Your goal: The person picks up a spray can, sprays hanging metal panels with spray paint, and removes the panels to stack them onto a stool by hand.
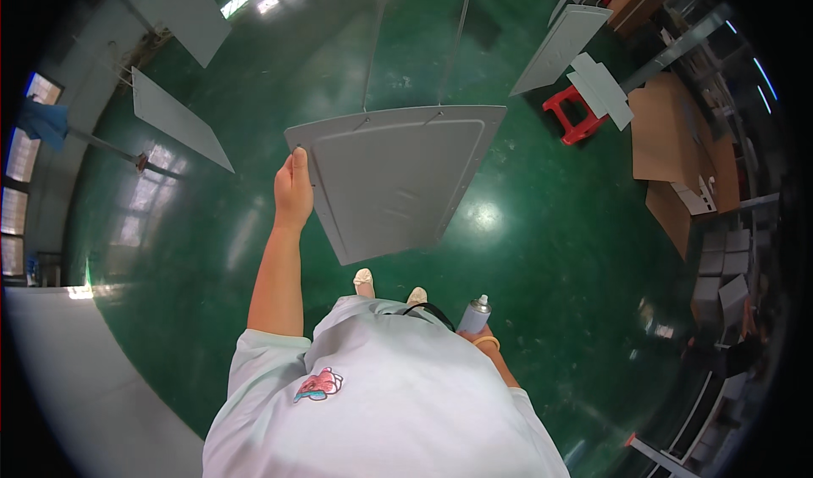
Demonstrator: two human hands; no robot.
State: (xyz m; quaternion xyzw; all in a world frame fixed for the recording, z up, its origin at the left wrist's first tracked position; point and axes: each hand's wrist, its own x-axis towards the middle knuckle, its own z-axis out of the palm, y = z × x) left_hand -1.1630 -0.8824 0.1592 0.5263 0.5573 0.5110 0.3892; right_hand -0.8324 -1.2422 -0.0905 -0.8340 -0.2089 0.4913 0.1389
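Observation:
A grey metal panel (398, 182) with a raised border and small holes along its edges hangs in front of me from two thin rods, hooked near its top edge. My left hand (294, 192) is closed on the panel's left edge near the upper corner, with the thumb on the face toward me. Low at my right side, my right hand (479, 339) is wrapped round a spray can (476, 315), held upright with its white nozzle on top. My shirt hides part of that hand.
More flat panels hang at the left (179, 122) and at the upper right (561, 48). A red stool (576, 116) with light sheets on it stands on the glossy green floor. Opened cardboard (669, 131) and stacked white boxes (724, 254) lie along the right. A white surface (68, 351) fills the lower left.

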